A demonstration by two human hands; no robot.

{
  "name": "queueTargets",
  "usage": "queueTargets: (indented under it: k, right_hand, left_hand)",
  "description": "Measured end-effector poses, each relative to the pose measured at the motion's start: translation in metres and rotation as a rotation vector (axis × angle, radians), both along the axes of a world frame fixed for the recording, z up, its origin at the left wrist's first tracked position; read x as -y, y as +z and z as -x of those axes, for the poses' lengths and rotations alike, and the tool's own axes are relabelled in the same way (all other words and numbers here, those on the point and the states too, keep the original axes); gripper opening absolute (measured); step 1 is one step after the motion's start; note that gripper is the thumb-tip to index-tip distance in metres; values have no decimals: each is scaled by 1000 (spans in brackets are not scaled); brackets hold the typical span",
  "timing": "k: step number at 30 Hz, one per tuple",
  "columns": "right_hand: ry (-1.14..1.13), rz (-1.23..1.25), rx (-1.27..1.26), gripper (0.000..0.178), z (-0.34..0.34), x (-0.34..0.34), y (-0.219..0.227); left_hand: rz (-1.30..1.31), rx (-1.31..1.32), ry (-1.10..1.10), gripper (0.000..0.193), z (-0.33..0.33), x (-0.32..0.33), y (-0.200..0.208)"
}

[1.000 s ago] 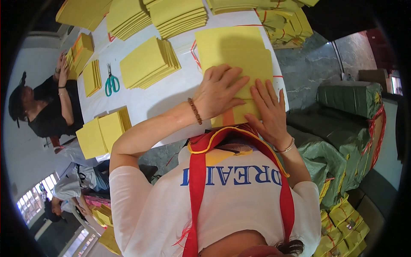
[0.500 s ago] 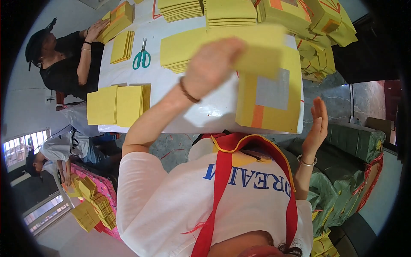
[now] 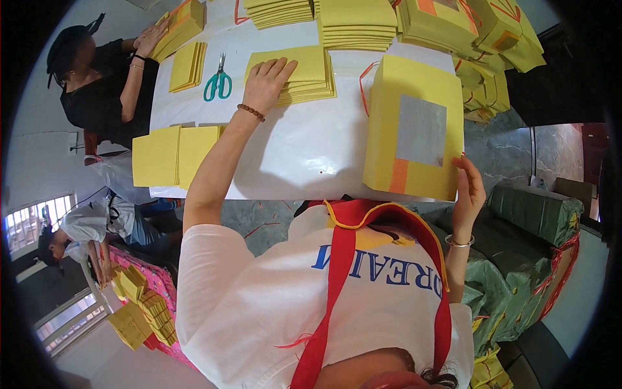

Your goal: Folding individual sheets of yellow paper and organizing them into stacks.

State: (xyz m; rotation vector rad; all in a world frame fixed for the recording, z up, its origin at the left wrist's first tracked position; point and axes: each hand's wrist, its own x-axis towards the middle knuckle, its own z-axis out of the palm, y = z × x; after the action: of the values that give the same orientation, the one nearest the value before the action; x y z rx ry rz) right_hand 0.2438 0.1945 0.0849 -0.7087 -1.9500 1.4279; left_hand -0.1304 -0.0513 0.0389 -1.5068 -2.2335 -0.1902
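Our left hand (image 3: 266, 89) lies open across the upper-centre yellow stack (image 3: 310, 68), long axis left-to-right; our right (image 3: 470, 187), loosely open, meets the right-of-centre bundle's (image 3: 382, 129) edge.

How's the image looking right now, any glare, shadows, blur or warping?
Head view: glare on the white tabletop; soft shadow left of the large yellow block; the left hand and right hand show no strong motion blur; the barred window looks washed out; fisheye distortion, with a rounded black border.
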Motion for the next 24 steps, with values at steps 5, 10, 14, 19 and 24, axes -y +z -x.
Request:
queueTargets:
  k: [5,10,14,19,24]
  right_hand:
    - [-12,26,10,22,1,0,-3]
    - [-2,-18,12,21,3,-2,-7]
    - [-3,12,-9,19,2,-1,-7]
    - [47,-175,42,19,5,-2,4]
    - [179,-405,103,21,7,0,5]
  left_hand:
    - [58,200,55,49,-6,4,-25]
    - [20,253,148,59,-31,-3,-43]
    - [76,187,180,68,-29,-1,-53]
    - [174,159,152,74,-18,2,-38]
    - [131,300,137,80,-13,4,-16]
